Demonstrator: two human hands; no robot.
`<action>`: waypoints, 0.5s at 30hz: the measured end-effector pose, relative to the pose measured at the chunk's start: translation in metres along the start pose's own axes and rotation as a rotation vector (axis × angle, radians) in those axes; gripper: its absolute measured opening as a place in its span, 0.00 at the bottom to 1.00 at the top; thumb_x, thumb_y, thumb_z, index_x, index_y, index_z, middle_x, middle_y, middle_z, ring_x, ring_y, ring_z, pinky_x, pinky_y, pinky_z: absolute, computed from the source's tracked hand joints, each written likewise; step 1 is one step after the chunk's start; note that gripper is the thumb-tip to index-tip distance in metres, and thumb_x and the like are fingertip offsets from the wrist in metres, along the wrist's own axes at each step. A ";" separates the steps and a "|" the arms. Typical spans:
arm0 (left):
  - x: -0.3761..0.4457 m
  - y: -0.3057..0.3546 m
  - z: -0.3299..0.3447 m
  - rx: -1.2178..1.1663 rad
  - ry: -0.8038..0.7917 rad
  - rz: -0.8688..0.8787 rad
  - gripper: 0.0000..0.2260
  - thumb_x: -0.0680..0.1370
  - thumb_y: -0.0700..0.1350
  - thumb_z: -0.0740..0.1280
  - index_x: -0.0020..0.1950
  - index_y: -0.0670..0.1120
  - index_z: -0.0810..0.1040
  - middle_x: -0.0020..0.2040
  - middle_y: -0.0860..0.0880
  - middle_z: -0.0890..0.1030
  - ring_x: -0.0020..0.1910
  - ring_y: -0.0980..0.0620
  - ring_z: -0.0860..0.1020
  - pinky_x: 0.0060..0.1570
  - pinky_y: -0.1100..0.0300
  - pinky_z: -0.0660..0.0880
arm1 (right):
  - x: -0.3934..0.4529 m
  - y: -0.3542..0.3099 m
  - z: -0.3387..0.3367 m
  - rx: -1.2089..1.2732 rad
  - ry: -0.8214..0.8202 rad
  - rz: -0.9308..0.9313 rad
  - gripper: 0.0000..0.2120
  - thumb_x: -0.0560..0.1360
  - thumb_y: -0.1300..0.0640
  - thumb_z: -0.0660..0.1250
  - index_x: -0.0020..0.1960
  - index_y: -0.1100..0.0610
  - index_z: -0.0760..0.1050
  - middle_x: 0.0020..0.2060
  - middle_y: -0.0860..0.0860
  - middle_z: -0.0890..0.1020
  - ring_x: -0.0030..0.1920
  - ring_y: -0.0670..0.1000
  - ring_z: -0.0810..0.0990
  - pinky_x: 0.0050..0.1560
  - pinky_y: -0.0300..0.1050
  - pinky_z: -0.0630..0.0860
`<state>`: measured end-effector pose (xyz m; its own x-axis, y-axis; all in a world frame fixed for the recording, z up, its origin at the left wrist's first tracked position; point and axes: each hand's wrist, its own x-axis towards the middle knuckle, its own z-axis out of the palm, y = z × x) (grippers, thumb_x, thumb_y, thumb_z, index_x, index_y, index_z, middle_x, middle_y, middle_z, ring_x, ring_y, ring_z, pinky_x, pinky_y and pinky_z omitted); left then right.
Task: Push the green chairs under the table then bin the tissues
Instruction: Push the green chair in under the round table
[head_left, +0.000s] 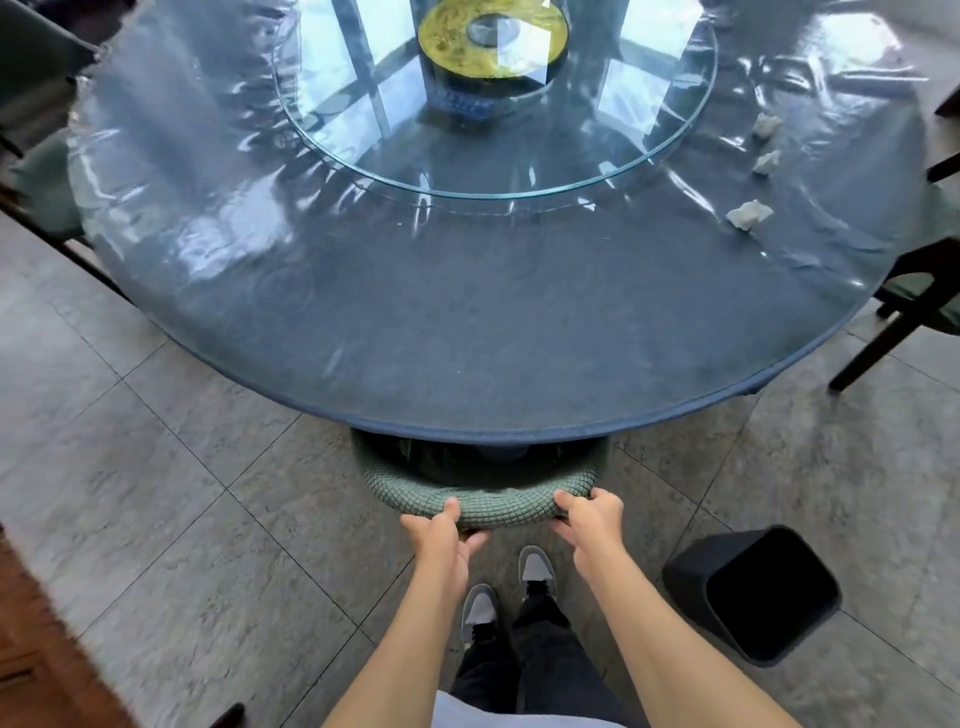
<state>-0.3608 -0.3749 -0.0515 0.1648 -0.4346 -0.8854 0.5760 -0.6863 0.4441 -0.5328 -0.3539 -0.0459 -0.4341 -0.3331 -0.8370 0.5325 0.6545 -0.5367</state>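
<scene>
Both hands (511, 519) grip a padded green chair (483, 486) by its backrest, nearly under the tabletop (467, 332). 3 light tissues (749, 214) await.

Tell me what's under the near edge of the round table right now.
A green chair sits tucked under the table; only its curved back shows, gripped by the left hand and right hand. Its seat and legs are hidden by the tabletop.
</scene>
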 end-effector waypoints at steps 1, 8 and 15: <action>0.002 0.002 0.005 0.000 0.001 0.001 0.33 0.82 0.33 0.61 0.80 0.48 0.45 0.78 0.41 0.60 0.71 0.36 0.69 0.57 0.27 0.71 | 0.003 -0.005 0.002 -0.007 0.001 0.002 0.28 0.75 0.69 0.69 0.72 0.66 0.64 0.61 0.62 0.78 0.55 0.60 0.81 0.53 0.57 0.82; 0.012 0.019 0.031 -0.005 -0.007 0.008 0.36 0.82 0.35 0.62 0.80 0.52 0.42 0.80 0.43 0.56 0.73 0.37 0.66 0.60 0.27 0.70 | 0.011 -0.038 0.017 0.005 -0.009 -0.017 0.26 0.75 0.70 0.68 0.70 0.68 0.64 0.53 0.58 0.79 0.47 0.55 0.80 0.38 0.47 0.82; 0.023 0.030 0.042 0.037 0.006 0.022 0.34 0.82 0.36 0.62 0.80 0.49 0.45 0.80 0.43 0.58 0.73 0.37 0.66 0.58 0.25 0.70 | 0.015 -0.051 0.028 0.004 -0.010 -0.046 0.26 0.75 0.73 0.67 0.70 0.72 0.62 0.47 0.56 0.75 0.44 0.52 0.77 0.40 0.48 0.78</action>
<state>-0.3736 -0.4301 -0.0523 0.1820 -0.4464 -0.8761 0.5425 -0.6975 0.4681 -0.5458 -0.4113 -0.0337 -0.4509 -0.3697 -0.8124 0.5151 0.6355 -0.5752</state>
